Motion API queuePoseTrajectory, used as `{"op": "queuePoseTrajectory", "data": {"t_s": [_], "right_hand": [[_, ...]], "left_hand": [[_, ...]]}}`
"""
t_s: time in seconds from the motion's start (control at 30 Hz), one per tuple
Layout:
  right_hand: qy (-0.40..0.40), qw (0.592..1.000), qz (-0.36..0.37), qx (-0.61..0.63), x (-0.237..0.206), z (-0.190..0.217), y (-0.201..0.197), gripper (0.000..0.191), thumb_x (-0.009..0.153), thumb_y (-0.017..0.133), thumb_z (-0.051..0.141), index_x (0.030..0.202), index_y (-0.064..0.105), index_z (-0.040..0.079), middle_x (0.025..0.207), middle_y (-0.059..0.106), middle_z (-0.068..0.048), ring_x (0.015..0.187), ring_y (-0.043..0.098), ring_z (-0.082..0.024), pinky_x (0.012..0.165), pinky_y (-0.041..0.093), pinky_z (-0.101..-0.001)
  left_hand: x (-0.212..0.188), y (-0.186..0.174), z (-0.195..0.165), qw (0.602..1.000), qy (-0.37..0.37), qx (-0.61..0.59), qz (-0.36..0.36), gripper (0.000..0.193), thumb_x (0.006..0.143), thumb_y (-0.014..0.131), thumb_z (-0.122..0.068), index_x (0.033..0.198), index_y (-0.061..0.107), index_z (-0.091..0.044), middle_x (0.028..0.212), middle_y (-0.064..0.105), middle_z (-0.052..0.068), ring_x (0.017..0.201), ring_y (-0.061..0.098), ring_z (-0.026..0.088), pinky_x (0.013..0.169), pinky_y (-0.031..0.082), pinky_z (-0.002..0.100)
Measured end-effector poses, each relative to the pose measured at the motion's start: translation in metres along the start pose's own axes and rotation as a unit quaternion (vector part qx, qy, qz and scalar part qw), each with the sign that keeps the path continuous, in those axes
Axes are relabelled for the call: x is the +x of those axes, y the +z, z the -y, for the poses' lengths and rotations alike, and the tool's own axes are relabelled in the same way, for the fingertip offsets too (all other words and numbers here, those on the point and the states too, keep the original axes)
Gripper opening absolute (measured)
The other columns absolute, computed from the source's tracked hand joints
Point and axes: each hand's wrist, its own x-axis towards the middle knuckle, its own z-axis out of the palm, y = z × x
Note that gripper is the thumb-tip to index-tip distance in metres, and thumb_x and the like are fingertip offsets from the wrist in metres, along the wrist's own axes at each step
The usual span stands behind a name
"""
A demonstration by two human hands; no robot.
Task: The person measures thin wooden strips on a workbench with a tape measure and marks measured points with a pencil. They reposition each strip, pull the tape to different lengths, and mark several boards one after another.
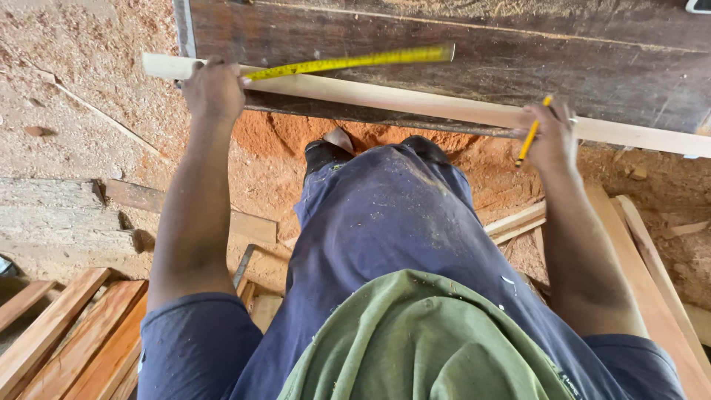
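The left hand point(213, 90) is closed around one end of a yellow tape point(355, 61) and presses it on a pale strip point(415, 102) of wood. The tape sticks out to the right above the strip. The right hand point(552, 137) is curled around a yellow pencil point(530, 137) and rests on the strip, well apart from the left hand. The strip lies along the near edge of a dark counter point(518, 52). Sawdust point(81, 81) covers the floor. Reddish boards point(74, 341) lie low on the left, and pale boards point(652, 281) on the right.
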Motion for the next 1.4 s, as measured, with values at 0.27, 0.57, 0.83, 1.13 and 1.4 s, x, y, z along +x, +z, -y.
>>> {"op": "queuePoseTrajectory", "data": {"t_s": [0.27,0.57,0.83,1.13,1.4], "right_hand": [[-0.050,0.982,0.045,0.176,0.023,0.137,0.070,0.044,0.100,0.074,0.029,0.139,0.063,0.012,0.146,0.060,-0.014,0.127,0.061,-0.031,0.105,0.055,-0.0413],[0.029,0.983,-0.009,-0.181,-0.026,-0.046,-0.032,0.070,0.073,0.086,0.037,0.138,0.067,0.018,0.142,0.061,-0.019,0.133,0.045,-0.042,0.106,0.033,-0.0637],[-0.048,0.990,-0.061,-0.119,-0.015,-0.057,-0.021,0.030,0.099,0.066,0.018,0.125,0.074,0.031,0.142,0.065,-0.003,0.136,0.056,-0.030,0.114,0.042,-0.0420],[-0.080,0.981,0.153,-0.093,0.057,0.148,0.013,0.050,0.101,0.055,0.027,0.149,0.045,0.035,0.159,0.042,0.000,0.147,0.034,-0.023,0.125,0.018,-0.0497],[0.002,0.986,0.027,-0.162,0.009,0.054,-0.040,0.056,0.093,0.066,0.035,0.145,0.052,0.025,0.152,0.047,-0.005,0.139,0.038,-0.028,0.114,0.022,-0.0530]], "left_hand": [[-0.053,-0.028,-0.034,0.970,-0.024,-0.236,0.046,0.028,0.101,0.065,-0.039,0.100,0.074,-0.012,0.087,0.069,0.004,0.064,0.057,0.014,0.056,0.045,0.035],[-0.113,0.028,-0.076,0.766,0.007,-0.622,0.165,0.028,0.104,0.061,-0.031,0.107,0.072,-0.006,0.091,0.070,0.004,0.076,0.063,0.012,0.069,0.054,0.027],[-0.145,0.059,-0.122,0.663,-0.062,-0.725,0.178,0.028,0.106,0.054,-0.026,0.101,0.069,-0.004,0.088,0.068,0.004,0.077,0.065,0.015,0.069,0.053,0.028],[-0.134,0.034,-0.139,0.720,0.013,-0.679,0.140,0.031,0.108,0.054,-0.030,0.100,0.070,-0.004,0.089,0.069,0.003,0.074,0.063,0.011,0.066,0.053,0.026],[-0.112,0.011,-0.133,0.839,0.022,-0.541,0.057,0.027,0.107,0.060,-0.027,0.101,0.075,-0.006,0.075,0.057,0.000,0.061,0.046,0.010,0.052,0.036,0.028]]}}
